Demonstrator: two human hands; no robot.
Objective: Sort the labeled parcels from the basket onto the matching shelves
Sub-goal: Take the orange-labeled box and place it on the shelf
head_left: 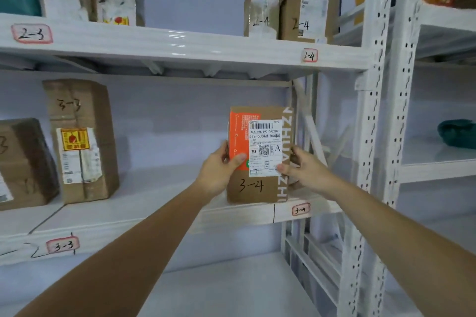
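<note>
You've got both hands, left (219,170) and right (304,167), gripping the upright brown cardboard parcel marked 3-4 (257,188) on the white 3-4 shelf (257,213); next, probably just let go

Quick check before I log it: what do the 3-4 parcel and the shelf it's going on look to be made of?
3-4 parcel: brown corrugated cardboard by the look, matte, with an orange printed panel and a white paper label stuck on. Both hands grip its sides, left hand and right hand.

Shelf: probably painted metal, white and slightly glossy; the punched uprights suggest steel racking. The deck itself could be laminated board.
</note>
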